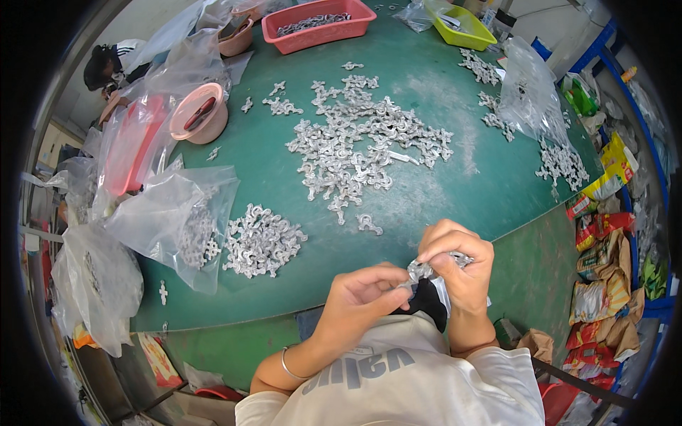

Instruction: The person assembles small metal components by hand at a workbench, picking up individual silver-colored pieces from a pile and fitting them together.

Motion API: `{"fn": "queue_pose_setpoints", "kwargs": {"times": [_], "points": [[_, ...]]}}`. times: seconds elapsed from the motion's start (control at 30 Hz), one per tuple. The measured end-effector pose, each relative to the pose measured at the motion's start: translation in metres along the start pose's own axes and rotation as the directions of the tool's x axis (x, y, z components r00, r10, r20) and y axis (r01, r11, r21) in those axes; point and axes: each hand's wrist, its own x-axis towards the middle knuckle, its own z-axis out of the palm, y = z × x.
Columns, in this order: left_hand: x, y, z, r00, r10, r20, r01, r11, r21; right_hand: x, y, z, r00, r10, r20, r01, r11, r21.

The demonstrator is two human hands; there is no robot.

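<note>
Both hands are close together just past the table's near edge, in front of my chest. Pinched between the fingertips of my left hand (369, 290) and my right hand (458, 266) is a small silver cast-metal piece (419, 270). More silver metal shows at the right hand's thumb, partly hidden by fingers; I cannot tell whether it is the same piece. Beyond the hands lies one loose casting (369, 224). A wide spread of knobbly, cross-like castings (341, 145) covers the table's middle, and a denser heap of small castings (263, 240) sits to the left.
The green table (426, 202) carries clear plastic bags (177, 220) at left and another bag (529, 89) at far right. A pink bucket (200, 113) with red-handled pliers, a red basin (320, 28) and a yellow-green basin (462, 32) stand farther back. Blue shelving (639, 128) borders the right.
</note>
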Motion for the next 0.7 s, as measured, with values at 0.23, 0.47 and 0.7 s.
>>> {"fn": "queue_pose_setpoints", "kwargs": {"times": [0.23,0.47,0.7], "points": [[0.0,0.007,0.005,0.881,0.472,-0.021,-0.384,0.742,0.549,-0.001,-0.005,-0.002,0.999,-0.029,0.018,0.03,0.999,-0.043],[-0.009,0.015,0.0,0.774,0.597,0.211,-0.5,0.372,0.782,-0.005,0.006,-0.007,0.997,-0.026,0.071,0.016,0.99,0.14],[-0.007,0.017,-0.003,0.639,0.674,0.371,-0.608,0.148,0.78,-0.007,0.003,-0.008,0.994,0.071,0.08,-0.088,0.97,0.228]]}}
